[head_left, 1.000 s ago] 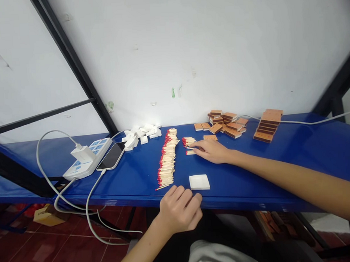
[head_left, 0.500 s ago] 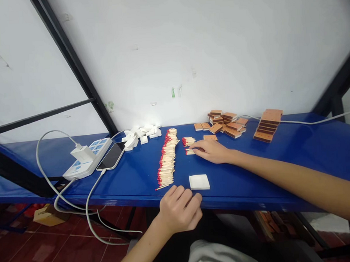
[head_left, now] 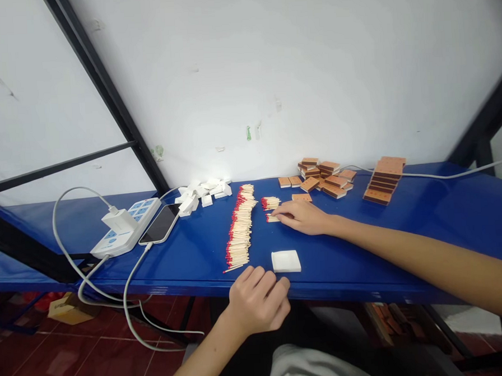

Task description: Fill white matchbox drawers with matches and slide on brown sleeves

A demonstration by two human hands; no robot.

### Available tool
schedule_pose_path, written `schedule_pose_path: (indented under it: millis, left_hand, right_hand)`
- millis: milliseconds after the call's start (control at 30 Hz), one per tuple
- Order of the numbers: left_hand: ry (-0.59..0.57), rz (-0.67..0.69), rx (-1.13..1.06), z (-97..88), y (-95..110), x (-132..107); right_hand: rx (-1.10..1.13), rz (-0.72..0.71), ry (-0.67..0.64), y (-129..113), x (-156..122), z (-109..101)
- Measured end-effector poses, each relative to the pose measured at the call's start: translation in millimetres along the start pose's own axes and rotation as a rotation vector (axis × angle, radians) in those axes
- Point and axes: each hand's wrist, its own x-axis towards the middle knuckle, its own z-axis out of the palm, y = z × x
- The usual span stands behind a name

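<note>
My right hand (head_left: 303, 216) reaches over the blue shelf, thumb and forefinger together on a small row of matches (head_left: 270, 218); the fingertips cover the ends of the sticks. Just behind that row lies another small bunch of matches (head_left: 271, 202), red heads to the left. At the front edge, my left hand (head_left: 260, 300) rests in a loose fist, and nothing shows in its fingers. A white, shallow matchbox tray (head_left: 285, 261) sits between the hands, a little beyond the left knuckles. A long row of loose matches (head_left: 239, 228) runs back from near my left hand.
White matchbox trays (head_left: 205, 193) are heaped at the back left. Brown matchboxes (head_left: 330, 178) are piled at the back, with a stepped stack of brown covers (head_left: 385, 181) farther right. A phone (head_left: 160, 223) and a power strip (head_left: 127, 228) with cables lie left.
</note>
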Motion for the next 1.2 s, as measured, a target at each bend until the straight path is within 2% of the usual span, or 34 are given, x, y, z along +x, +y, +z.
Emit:
schedule_pose_path:
  millis: [500, 967, 1200]
  left_hand:
    - [-0.009, -0.002, -0.008, -0.3, -0.1, -1.0]
    - [-0.009, 0.001, 0.008, 0.4, -0.2, -1.5]
    - [0.004, -0.001, -0.004, 0.2, 0.0, -0.7]
  right_hand:
    - [-0.05, 0.058, -0.002, 1.6, -0.1, 1.5]
    - [0.03, -0.003, 0.021, 2.3, -0.4, 1.8]
    - [0.08, -0.117, -0.022, 3.0, -0.3, 0.7]
